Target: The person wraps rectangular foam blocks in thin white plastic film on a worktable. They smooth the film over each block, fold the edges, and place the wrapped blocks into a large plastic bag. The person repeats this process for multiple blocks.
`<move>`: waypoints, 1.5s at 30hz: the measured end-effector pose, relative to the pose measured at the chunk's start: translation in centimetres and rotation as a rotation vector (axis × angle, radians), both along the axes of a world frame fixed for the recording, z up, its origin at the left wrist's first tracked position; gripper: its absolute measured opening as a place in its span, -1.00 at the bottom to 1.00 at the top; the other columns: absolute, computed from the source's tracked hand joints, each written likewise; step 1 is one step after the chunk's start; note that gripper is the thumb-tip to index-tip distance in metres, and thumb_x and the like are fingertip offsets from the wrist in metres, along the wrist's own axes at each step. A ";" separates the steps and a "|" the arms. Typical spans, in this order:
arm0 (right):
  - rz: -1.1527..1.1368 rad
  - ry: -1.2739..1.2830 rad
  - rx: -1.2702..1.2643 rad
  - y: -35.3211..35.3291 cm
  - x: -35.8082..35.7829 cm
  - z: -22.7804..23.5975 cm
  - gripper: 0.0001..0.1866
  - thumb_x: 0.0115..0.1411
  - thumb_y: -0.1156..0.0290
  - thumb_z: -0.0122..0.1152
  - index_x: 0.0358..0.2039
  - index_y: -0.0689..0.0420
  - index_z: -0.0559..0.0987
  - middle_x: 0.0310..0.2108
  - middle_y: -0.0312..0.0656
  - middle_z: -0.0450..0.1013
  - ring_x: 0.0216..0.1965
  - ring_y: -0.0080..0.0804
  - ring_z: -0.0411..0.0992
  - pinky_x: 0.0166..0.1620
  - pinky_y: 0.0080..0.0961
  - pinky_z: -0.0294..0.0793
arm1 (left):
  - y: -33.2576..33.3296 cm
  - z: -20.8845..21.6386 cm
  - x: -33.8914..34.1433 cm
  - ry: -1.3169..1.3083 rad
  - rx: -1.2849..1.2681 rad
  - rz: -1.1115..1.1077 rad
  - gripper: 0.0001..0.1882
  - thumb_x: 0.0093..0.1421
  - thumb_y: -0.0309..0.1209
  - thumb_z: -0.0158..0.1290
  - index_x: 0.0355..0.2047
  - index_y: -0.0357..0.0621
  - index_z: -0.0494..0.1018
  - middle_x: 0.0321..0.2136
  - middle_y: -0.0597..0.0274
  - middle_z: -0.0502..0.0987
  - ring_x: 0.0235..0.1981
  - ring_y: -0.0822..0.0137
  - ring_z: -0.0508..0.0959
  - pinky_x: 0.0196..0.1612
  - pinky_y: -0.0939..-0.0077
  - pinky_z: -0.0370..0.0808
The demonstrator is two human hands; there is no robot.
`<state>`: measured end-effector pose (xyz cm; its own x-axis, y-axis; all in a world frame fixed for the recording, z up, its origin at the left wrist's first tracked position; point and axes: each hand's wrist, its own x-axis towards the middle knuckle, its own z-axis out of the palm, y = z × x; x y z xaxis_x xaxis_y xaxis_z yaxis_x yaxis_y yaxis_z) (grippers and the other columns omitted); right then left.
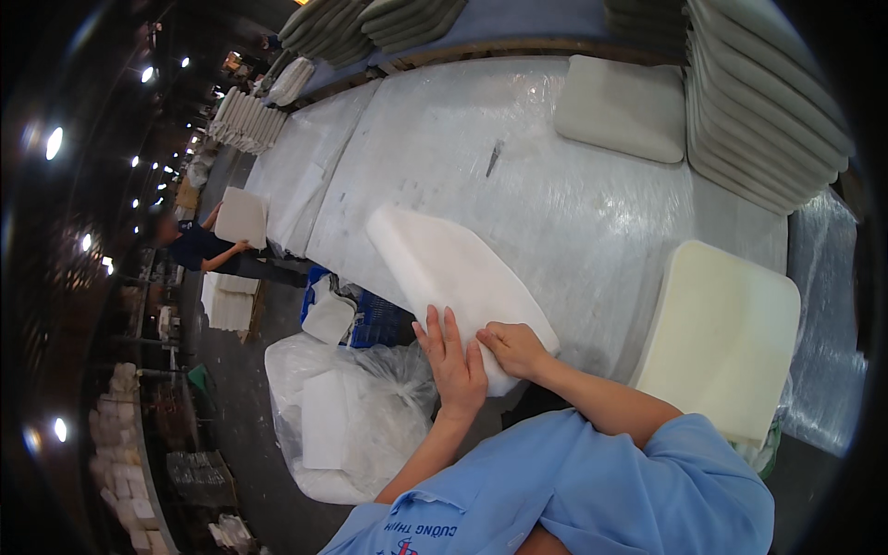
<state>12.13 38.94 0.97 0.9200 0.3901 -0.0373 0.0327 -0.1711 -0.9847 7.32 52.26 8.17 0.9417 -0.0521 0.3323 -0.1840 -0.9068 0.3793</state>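
A white cushion-shaped pad (462, 268) is tilted over the near edge of a table (416, 148) covered in clear plastic film. My left hand (453, 363) lies against the pad's near part, fingers stretched out and slightly spread. Beside it, my right hand (514, 350) is closed on the pad near its near corner, fingers curled and the thumb toward the left hand. The pad's underside is hidden. To the right, a cream foam cushion (721, 333) rests at the table's near edge.
A tall stack of cushions (758, 111) stands at the far right, next to a single grey-white cushion (622, 106). A small dark pointed object (495, 157) lies mid-table. Below left are a plastic bag (370, 407) and a blue crate (379, 319). Another person (208, 242) holds a cushion.
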 end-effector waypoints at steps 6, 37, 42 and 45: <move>-0.157 0.090 -0.089 -0.8 -0.2 -2.6 -0.61 0.44 0.14 0.00 -0.38 0.19 0.55 -0.35 0.15 0.54 -0.26 0.21 0.50 -0.19 -0.02 0.44 | 1.3 -0.6 -0.7 -0.020 -0.112 0.014 -0.36 0.35 -0.44 -0.10 0.43 -0.30 0.16 0.48 -0.25 -0.01 0.50 -0.36 -0.19 0.49 -0.19 -0.28; -0.238 0.118 -0.085 3.4 7.4 -1.8 -0.59 0.42 0.07 0.05 -0.28 0.21 0.57 -0.34 0.12 0.58 -0.24 0.09 0.55 -0.15 -0.13 0.49 | 1.7 0.5 0.3 -0.016 -0.097 -0.175 -0.39 0.30 -0.54 -0.11 0.34 -0.56 0.20 0.41 -0.35 0.13 0.49 -0.34 -0.08 0.50 -0.21 -0.27; -0.113 0.200 -0.066 5.0 9.6 3.6 -0.55 0.42 0.02 0.06 -0.28 0.21 0.57 -0.37 0.07 0.57 -0.28 -0.03 0.56 -0.17 -0.22 0.49 | 1.9 0.1 0.6 -0.041 -0.085 -0.181 -0.39 0.28 -0.54 -0.10 0.33 -0.57 0.21 0.40 -0.36 0.13 0.50 -0.29 -0.05 0.50 -0.23 -0.28; 0.006 0.152 -0.061 5.6 9.8 3.0 -0.54 0.41 0.00 0.06 -0.29 0.20 0.58 -0.34 0.06 0.58 -0.27 -0.02 0.57 -0.15 -0.22 0.50 | 2.2 0.0 0.2 -0.042 -0.069 -0.169 -0.39 0.29 -0.53 -0.10 0.33 -0.57 0.21 0.40 -0.35 0.14 0.50 -0.29 -0.05 0.49 -0.24 -0.27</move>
<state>21.95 44.56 3.93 0.8996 0.3884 -0.1999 -0.1147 -0.2314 -0.9661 7.51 54.46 8.16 0.9068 -0.1842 0.3793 -0.3486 -0.8335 0.4287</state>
